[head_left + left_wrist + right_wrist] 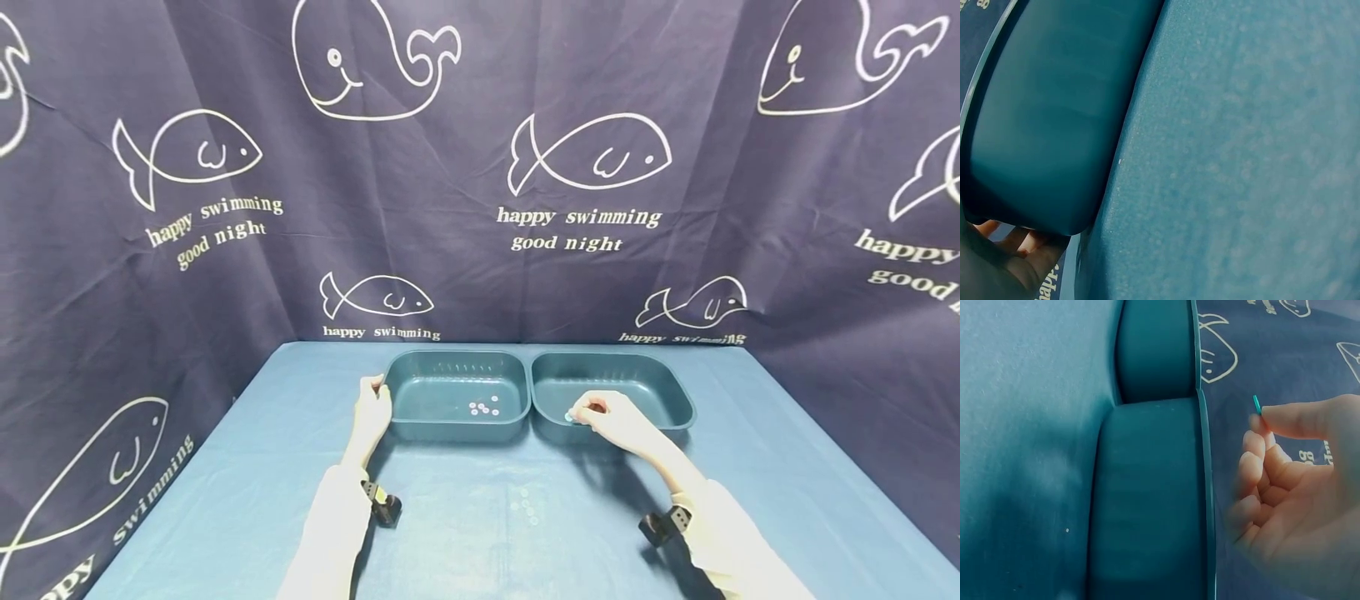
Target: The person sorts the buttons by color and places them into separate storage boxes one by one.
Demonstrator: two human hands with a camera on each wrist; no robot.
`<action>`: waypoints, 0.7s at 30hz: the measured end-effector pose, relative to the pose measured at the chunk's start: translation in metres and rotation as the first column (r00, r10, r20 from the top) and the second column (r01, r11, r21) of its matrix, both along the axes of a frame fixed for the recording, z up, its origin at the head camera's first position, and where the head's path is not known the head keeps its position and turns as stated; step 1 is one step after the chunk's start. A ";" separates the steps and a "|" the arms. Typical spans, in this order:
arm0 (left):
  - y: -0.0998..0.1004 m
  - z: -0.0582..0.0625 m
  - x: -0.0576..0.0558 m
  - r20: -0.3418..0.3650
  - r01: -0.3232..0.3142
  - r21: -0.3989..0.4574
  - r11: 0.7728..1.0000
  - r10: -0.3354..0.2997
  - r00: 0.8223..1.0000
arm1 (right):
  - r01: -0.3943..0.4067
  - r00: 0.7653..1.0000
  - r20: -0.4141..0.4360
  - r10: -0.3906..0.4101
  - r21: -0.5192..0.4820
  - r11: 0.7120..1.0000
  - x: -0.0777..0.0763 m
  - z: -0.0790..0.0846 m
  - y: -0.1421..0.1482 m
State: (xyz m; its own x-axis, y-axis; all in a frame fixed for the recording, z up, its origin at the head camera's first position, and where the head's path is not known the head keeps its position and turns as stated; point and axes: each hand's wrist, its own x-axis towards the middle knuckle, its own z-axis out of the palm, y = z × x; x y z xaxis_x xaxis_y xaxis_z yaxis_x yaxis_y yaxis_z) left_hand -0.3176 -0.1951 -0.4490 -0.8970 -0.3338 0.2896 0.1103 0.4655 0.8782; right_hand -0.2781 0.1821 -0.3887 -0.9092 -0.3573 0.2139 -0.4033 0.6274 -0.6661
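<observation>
Blue-green disc (1257, 405) was above right bin (600, 368). Right hand (611, 417): fingers closed to thin gap, pinching disc. Left hand (373, 406), left of right bin: bent fingers gripped left bin (457, 431). Disc looked light, stiff, maybe slippery; best pinched by flat sides.

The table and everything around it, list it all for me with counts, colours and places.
Backdrop: 1, dark blue with white fish, whales and words, behind and at the sides
Table: 1, blue, before the backdrop
Left bin: 1, teal, on table
Right bin: 1, teal, beside left bin
Pink discs: 6, in left bin
Pale discs: about 5, faint, on table
Held disc: 1, teal, near right bin's front rim
Sleeves: 2, white, on both arms
Cameras: 2, black, at the cuffs
Left hand: 1, bare, at left bin's left end
Right hand: 1, bare, pinching the held disc
</observation>
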 end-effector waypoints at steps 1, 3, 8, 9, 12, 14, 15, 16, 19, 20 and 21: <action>0.000 0.000 0.000 -0.005 0.000 -0.001 1.000 0.000 1.000 | 0.007 1.000 -0.002 -0.007 0.003 1.000 -0.002 0.000 0.000; 0.000 -0.001 0.000 -0.012 0.001 0.001 1.000 -0.001 1.000 | 0.022 1.000 -0.008 -0.022 0.011 1.000 -0.004 0.000 0.001; 0.000 -0.002 -0.001 0.002 0.006 0.007 1.000 -0.006 1.000 | 0.051 0.999 0.004 -0.051 0.005 0.999 -0.012 -0.002 0.003; 0.000 -0.002 -0.001 0.005 0.006 0.008 1.000 -0.006 1.000 | 0.057 0.998 0.008 -0.057 0.001 0.998 -0.014 -0.002 0.004; -0.001 -0.003 -0.002 0.016 0.004 0.006 1.000 -0.004 1.000 | 0.079 0.997 0.016 -0.079 -0.006 0.997 -0.019 -0.002 0.004; -0.001 -0.004 -0.003 0.018 0.001 0.003 1.000 -0.001 1.000 | 0.099 0.995 0.016 -0.099 -0.003 0.995 -0.022 -0.003 0.005; -0.001 -0.004 -0.003 0.020 -0.002 0.004 1.000 0.002 1.000 | 0.108 0.994 0.018 -0.108 -0.004 0.994 -0.023 -0.003 0.005; -0.001 -0.004 -0.003 0.021 -0.004 0.003 1.000 0.004 1.000 | 0.119 0.993 0.020 -0.119 -0.007 0.993 -0.025 -0.003 0.005; -0.001 -0.004 -0.003 0.016 -0.009 0.003 1.000 0.009 1.000 | 0.156 0.988 0.011 -0.156 -0.009 0.988 -0.031 -0.004 0.007; -0.001 -0.004 -0.003 0.014 -0.008 0.004 1.000 0.008 1.000 | 0.166 0.986 0.003 -0.166 -0.010 0.986 -0.032 -0.004 0.008; -0.001 -0.004 -0.003 0.012 -0.008 0.005 1.000 0.008 1.000 | 0.177 0.984 -0.012 -0.177 -0.004 0.984 -0.035 -0.005 0.009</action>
